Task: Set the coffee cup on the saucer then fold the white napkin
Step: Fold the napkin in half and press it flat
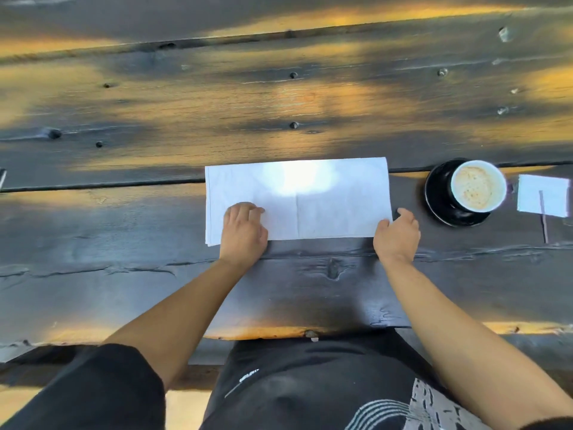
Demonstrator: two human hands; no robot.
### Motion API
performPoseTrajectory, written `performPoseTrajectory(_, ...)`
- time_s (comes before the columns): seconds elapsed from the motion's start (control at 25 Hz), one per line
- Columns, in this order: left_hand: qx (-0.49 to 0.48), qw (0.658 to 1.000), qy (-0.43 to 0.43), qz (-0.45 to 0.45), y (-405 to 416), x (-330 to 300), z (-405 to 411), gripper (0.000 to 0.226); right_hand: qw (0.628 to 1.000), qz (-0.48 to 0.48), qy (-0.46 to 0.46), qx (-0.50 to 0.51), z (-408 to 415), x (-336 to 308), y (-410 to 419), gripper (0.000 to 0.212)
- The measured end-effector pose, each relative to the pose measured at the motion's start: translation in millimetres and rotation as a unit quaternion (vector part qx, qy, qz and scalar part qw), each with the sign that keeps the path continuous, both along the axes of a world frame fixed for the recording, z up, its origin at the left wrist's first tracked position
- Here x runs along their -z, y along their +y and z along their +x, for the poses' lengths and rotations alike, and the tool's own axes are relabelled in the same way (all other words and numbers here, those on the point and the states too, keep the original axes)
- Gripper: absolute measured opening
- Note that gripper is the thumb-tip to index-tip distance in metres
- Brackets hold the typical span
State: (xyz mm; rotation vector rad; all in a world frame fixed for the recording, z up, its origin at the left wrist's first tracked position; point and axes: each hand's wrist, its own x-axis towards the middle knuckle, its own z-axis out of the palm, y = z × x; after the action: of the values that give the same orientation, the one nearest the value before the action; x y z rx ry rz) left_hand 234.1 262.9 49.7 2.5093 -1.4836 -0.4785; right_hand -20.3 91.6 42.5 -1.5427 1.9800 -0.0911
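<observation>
Dark wooden bench (279, 274) under me, sunlight streaking across its planks. The white napkin (310, 200) lies flat as a wide rectangle near the front edge, centre. My left hand (243, 232) presses on its near-left part, fingers (248, 209) curled loosely on the paper, gripping nothing. My right hand (397, 235) sits at its near-right corner, thumb touching the edge, fingers spread. Toward the right edge, the black saucer (440, 200) carries the coffee cup (477, 185). Beyond it, a small white napkin (542, 193).

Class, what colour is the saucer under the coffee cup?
The saucer is black, seen in the head view.
</observation>
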Motion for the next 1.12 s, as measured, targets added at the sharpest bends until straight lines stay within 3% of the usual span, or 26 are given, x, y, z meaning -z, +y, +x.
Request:
performPoseTrajectory(0.12, 0.103, 0.993, 0.060, -0.002, -39, -8, -42, 0.036, 0.998, 0.048, -0.023, 0.038, -2, -9, 0, 0.051)
performPoseTrajectory(0.28, 0.221, 0.971, 0.074, 0.061, -96, -9, -83, 0.042, 0.997, 0.074, -0.016, 0.020, -4, -12, 7, 0.029)
performPoseTrajectory(0.44, 0.262, 0.957, 0.080, 0.094, -135, -7, -106, 0.039, 0.996, 0.052, -0.037, 0.055, -11, -13, 16, 0.013)
performPoseTrajectory(0.52, 0.258, 0.958, 0.090, 0.088, -149, -5, -112, 0.038, 0.995, 0.065, -0.050, 0.048, -16, -11, 20, 0.016)
performPoseTrajectory(0.64, 0.270, 0.956, 0.071, 0.087, -176, -3, -118, 0.048, 0.992, 0.083, -0.073, 0.067, -23, -10, 24, 0.016)
performPoseTrajectory(0.76, 0.335, 0.936, -0.010, 0.102, -209, -4, -124, 0.068, 0.993, 0.079, -0.067, 0.062, -27, -9, 27, 0.015)
performPoseTrajectory(0.92, 0.383, 0.913, -0.106, 0.093, -241, -9, -121, 0.048, 0.997, 0.072, -0.017, 0.004, -24, -8, 28, 0.018)
performPoseTrajectory(1.12, 0.411, 0.903, -0.051, 0.118, -261, -15, -112, 0.032, 0.999, 0.033, -0.003, -0.026, -19, -4, 22, 0.030)
